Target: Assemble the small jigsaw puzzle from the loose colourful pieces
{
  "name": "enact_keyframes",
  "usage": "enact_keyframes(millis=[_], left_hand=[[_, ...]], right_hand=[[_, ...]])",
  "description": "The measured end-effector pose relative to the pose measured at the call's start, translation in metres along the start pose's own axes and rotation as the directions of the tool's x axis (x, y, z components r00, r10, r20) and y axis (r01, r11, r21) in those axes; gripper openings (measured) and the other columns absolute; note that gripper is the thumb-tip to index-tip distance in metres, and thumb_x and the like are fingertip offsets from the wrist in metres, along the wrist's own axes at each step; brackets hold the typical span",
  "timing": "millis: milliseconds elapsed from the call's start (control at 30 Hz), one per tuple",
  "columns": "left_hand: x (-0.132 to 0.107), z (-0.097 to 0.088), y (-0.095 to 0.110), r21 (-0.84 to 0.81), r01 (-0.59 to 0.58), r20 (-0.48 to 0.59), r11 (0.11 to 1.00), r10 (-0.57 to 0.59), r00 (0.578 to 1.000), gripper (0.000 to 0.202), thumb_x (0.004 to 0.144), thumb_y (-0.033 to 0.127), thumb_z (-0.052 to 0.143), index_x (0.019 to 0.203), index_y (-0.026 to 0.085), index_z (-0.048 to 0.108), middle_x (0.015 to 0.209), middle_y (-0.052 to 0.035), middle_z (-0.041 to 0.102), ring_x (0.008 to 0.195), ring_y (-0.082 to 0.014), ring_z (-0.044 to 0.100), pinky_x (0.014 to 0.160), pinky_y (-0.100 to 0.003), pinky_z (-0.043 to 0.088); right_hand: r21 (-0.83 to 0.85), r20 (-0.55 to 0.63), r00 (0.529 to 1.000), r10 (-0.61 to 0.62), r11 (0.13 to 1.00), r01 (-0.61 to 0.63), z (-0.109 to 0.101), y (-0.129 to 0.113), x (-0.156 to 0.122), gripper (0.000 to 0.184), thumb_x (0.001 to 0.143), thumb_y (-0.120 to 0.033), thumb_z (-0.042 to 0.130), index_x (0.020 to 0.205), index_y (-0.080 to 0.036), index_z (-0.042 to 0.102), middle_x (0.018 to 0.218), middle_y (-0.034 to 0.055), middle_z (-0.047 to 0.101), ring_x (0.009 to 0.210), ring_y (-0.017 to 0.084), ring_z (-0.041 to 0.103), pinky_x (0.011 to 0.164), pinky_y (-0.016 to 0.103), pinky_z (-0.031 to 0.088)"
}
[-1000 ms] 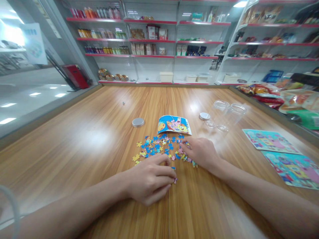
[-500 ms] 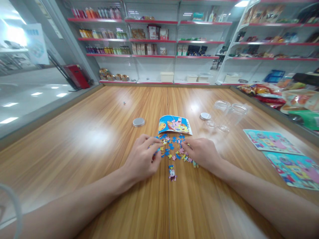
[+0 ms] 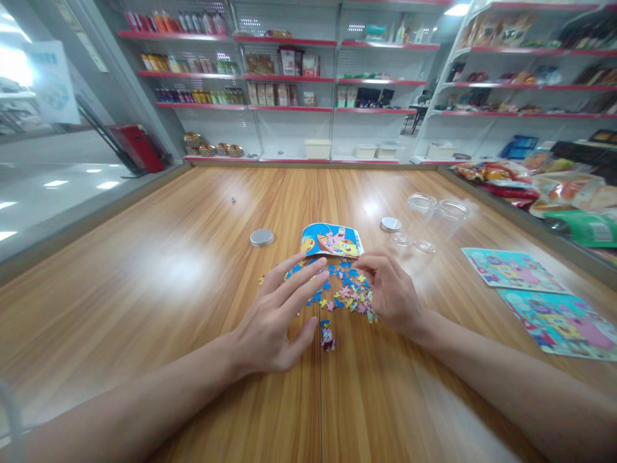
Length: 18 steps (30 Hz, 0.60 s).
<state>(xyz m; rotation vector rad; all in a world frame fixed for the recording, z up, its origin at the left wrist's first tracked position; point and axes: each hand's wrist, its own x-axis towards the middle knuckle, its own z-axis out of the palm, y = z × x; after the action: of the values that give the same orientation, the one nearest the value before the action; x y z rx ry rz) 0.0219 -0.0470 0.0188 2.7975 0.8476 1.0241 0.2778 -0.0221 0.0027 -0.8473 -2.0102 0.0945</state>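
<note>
Over the left part of a loose heap of small jigsaw puzzle pieces (image 3: 354, 292), my left hand (image 3: 279, 312) is open, its fingers stretched out and spread. My right hand (image 3: 393, 289) is at the heap's right edge with its fingers curled and the fingertips pressed together; whatever they hold, if anything, is hidden. Nearer to me, a few joined pieces (image 3: 328, 336) form a small pink cartoon figure with a blue-and-yellow top. Just behind the heap stands a slightly curved picture card (image 3: 332, 239) with cartoon characters on blue.
A silver lid (image 3: 261, 237) lies left of the card, another lid (image 3: 391, 224) to its right. Clear jars (image 3: 450, 218) stand beyond my right hand. Two cartoon picture sheets (image 3: 515, 269) lie at the right, near bagged snacks (image 3: 569, 193). Stocked shelves (image 3: 289, 77) line the back.
My left hand has lifted off the pieces and its fingers have spread out. The fingers of my right hand have curled in more, at the right side of the heap. The view has shifted slightly.
</note>
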Motion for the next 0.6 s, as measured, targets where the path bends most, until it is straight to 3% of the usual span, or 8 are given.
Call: enact_keyframes(millis=[100,233,367,467,533,600], left_hand=[[0.001,-0.002,0.002,-0.01,-0.034,0.008,0.999,0.034,0.999,0.076,0.081,0.02,0.058,0.152,0.019,0.032,0.159,-0.0114,0.035,0.149,-0.0394,0.023,0.114,-0.066,0.032],[-0.003,0.0,0.0,-0.02,-0.112,-0.05,0.993,0.111,0.993,0.061,0.075,0.017,0.057,0.135,0.027,0.054,0.155,-0.0074,0.041,0.143,-0.0404,0.033,0.108,-0.068,0.036],[-0.008,0.002,-0.005,-0.104,-0.257,-0.061,0.961,0.252,0.966,0.04,0.074,0.01,0.053,0.11,0.023,0.064,0.107,-0.0098,0.066,0.097,-0.0268,0.06,0.079,-0.047,0.052],[-0.009,0.002,-0.003,-0.227,-0.398,0.019,0.889,0.413,0.911,0.017,0.088,0.015,0.044,0.082,0.02,0.059,0.073,-0.0068,0.06,0.063,-0.019,0.054,0.055,-0.036,0.042],[-0.009,0.001,0.002,-0.3,-0.463,0.078,0.834,0.505,0.86,0.034,0.095,0.02,0.035,0.063,0.021,0.044,0.058,-0.004,0.048,0.05,-0.0166,0.044,0.045,-0.036,0.031],[-0.009,0.0,0.009,-0.351,-0.474,0.121,0.808,0.541,0.833,0.04,0.096,0.018,0.029,0.056,0.022,0.032,0.053,-0.0018,0.039,0.043,-0.015,0.033,0.041,-0.037,0.023]], right_hand=[[0.01,0.011,0.997,-0.075,0.997,0.075,-0.002,-0.005,0.002,0.031,0.089,-0.007,0.043,0.114,-0.022,0.052,0.109,0.0093,0.06,0.104,0.021,0.06,0.085,0.035,0.052],[-0.005,0.076,0.995,-0.069,0.998,0.069,-0.005,-0.007,0.004,0.027,0.086,-0.007,0.042,0.1,-0.021,0.06,0.097,0.0077,0.066,0.095,0.021,0.062,0.084,0.036,0.05],[-0.119,0.199,0.98,-0.016,0.992,0.04,-0.008,-0.004,0.001,0.028,0.083,-0.008,0.04,0.069,-0.02,0.061,0.061,-0.0003,0.064,0.059,0.014,0.056,0.069,0.029,0.042],[-0.213,0.226,0.974,0.013,0.976,0.037,-0.01,-0.002,-0.006,0.03,0.078,-0.006,0.04,0.062,-0.02,0.062,0.055,-0.001,0.063,0.053,0.013,0.051,0.062,0.027,0.036],[-0.243,0.235,0.972,0.019,0.969,0.04,-0.013,-0.003,-0.011,0.029,0.075,-0.005,0.042,0.062,-0.02,0.063,0.055,-0.0006,0.064,0.051,0.013,0.049,0.058,0.027,0.032],[-0.296,0.269,0.963,0.034,0.954,0.049,-0.016,-0.005,-0.014,0.028,0.073,-0.005,0.044,0.061,-0.02,0.064,0.054,0.0,0.064,0.049,0.013,0.046,0.057,0.028,0.028]])
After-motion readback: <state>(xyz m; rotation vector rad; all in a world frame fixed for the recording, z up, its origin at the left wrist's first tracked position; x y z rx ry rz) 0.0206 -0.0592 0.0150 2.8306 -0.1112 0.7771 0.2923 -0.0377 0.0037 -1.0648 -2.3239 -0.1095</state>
